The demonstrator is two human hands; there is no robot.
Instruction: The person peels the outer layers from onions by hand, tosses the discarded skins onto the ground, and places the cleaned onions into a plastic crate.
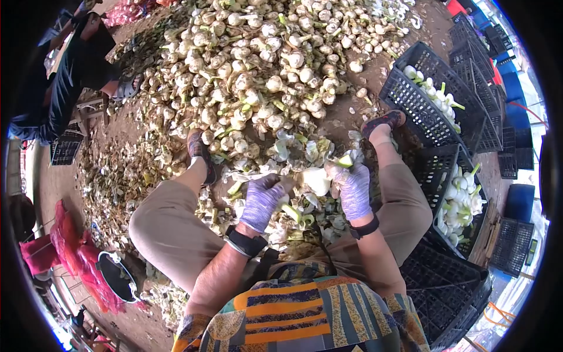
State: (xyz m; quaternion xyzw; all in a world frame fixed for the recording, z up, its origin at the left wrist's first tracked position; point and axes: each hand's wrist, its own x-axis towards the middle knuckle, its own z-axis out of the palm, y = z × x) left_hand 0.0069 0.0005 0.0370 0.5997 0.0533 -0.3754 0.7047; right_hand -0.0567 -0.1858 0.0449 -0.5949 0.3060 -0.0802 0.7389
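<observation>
We look down from a head camera at a seated person's lap and gloved hands. At nine o'clock, another person in dark clothing (pixel 64 82) sits at the edge of the heap. At about seven o'clock a black bucket (pixel 117 276) stands on the dirt floor beside red mesh sacks (pixel 70 252).

Near the centre, the left hand (pixel 261 202), in a purple patterned glove, has its grip curled around a pale strip of trimmed leaf; how tightly, we cannot tell. Just to its right lies the fennel bulb (pixel 316 179): white, smooth and rounded, its outer layers stripped, with a short green stalk stub at its upper right. The right hand (pixel 353 189), gloved the same way, has its grip clenched on the bulb's right side. The bulb sits between the knees, above a litter of cut leaves.

From eleven to one o'clock spreads a big pile of untrimmed bulbs (pixel 264 64), dull and earthy. At two and three o'clock, black plastic crates (pixel 437 170) hold cleaned white bulbs.
</observation>
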